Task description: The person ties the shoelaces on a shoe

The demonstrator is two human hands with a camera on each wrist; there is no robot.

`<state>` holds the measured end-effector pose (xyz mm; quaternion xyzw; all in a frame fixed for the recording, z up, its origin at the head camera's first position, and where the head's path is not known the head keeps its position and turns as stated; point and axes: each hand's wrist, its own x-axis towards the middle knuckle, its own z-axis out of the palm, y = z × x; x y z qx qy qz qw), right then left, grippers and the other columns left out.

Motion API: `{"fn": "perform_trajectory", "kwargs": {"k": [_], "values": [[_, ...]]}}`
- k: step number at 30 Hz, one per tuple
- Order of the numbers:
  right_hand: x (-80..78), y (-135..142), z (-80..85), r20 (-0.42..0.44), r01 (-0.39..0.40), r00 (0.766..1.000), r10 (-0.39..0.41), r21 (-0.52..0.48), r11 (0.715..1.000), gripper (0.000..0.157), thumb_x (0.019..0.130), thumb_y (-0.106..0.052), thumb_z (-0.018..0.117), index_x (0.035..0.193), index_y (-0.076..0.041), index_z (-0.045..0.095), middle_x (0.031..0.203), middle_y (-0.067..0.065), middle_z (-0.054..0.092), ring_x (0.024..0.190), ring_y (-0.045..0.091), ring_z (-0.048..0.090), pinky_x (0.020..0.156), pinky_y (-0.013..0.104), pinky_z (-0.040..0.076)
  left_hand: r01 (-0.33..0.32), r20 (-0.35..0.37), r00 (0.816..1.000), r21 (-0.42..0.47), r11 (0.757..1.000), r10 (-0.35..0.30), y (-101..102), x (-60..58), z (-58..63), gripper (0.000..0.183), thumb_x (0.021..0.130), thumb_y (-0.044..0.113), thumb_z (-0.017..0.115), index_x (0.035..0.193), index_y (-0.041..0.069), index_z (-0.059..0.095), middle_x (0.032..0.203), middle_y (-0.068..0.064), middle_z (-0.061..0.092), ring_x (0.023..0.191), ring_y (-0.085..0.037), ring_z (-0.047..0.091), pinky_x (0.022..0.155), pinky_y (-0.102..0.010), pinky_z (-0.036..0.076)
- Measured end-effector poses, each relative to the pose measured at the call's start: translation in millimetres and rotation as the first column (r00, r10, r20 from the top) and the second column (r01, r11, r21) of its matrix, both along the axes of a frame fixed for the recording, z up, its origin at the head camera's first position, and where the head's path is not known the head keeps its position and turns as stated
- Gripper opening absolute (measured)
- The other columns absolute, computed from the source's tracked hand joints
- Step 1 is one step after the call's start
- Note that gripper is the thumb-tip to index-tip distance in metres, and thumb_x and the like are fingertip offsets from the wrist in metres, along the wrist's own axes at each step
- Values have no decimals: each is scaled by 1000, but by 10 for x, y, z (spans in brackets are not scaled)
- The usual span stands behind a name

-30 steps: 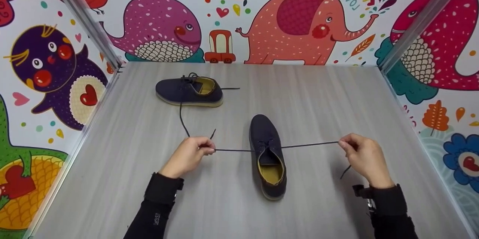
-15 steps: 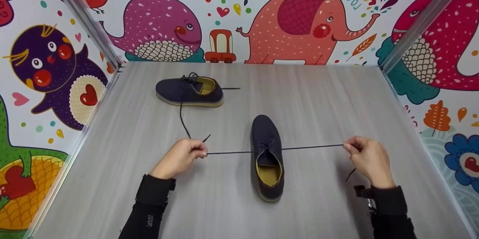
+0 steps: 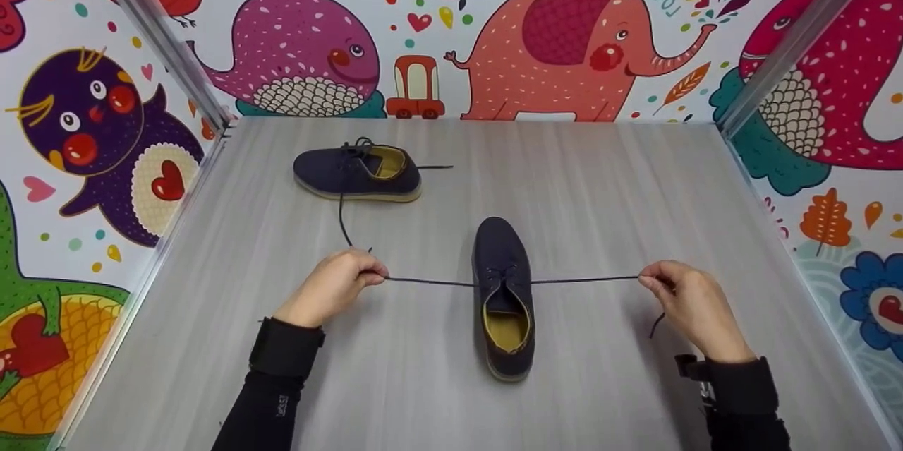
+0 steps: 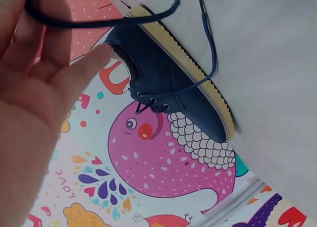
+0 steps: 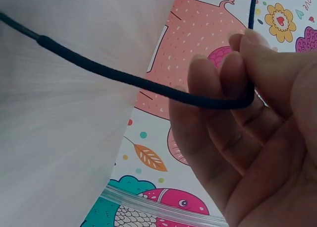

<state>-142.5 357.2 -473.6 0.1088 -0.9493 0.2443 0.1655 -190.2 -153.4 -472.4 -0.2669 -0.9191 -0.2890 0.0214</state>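
Two lace strands [image 3: 585, 280], each pinched in fingers of left hand [image 3: 331, 289] and right hand [image 3: 695, 306]; shoe [image 3: 504, 303] centre frame. Left just rose slightly, right edged inward; pull probably slacker, strands still apart.

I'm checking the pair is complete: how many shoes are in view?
2: the near shoe stands between the left hand and the right hand; the far shoe stands farther back, toward the left.
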Motion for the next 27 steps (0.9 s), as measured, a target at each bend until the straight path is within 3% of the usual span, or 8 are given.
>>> {"fn": "perform_trajectory", "kwargs": {"k": [6,8,12,16,22,27], "values": [[39,-9,24,-25,-26,999,26,23,999,6,84,-4,78,86,-9,74,79,-4,65,67,12,58,59,31,48,-87,-111,990,3,996,87,73,-120,31,2,86,4,75,87,7,76,85,-2,69,88,-25,64,79,-40,51],[50,-9,36,-31,-31,999,32,28,999,7,83,-4,78,86,-9,75,78,-5,64,68,12,57,60,31,48,-111,-179,977,15,994,112,99,-166,46,4,84,4,77,85,7,76,87,-3,67,89,-27,60,79,-40,50],[66,-15,44,-41,-33,999,34,33,999,8,82,-4,79,85,-10,75,78,-7,61,69,11,54,61,28,45,-160,-314,934,61,985,171,196,-294,100,4,81,8,80,84,8,76,85,-5,62,83,-27,53,74,-40,45],[78,-48,40,-77,-33,996,35,28,999,9,80,-3,81,84,-9,75,78,-8,59,71,10,51,62,21,41,-207,-312,919,142,968,242,372,-415,217,4,84,13,80,87,11,78,81,-1,66,73,-21,58,66,-37,46],[95,-126,61,-137,-7,991,5,-12,1000,9,80,-2,81,87,-6,77,75,-8,51,68,10,48,61,16,34,-155,-317,919,260,953,236,788,-647,414,10,88,15,77,96,10,78,85,-2,75,68,-16,68,62,-36,53],[120,-178,83,-143,17,989,-20,-23,1000,8,82,-3,80,89,-4,77,70,-9,46,62,8,43,55,17,31,-57,-352,922,286,957,160,1218,-823,569,12,89,16,76,99,9,78,92,-3,76,76,-15,71,68,-32,55]]}}
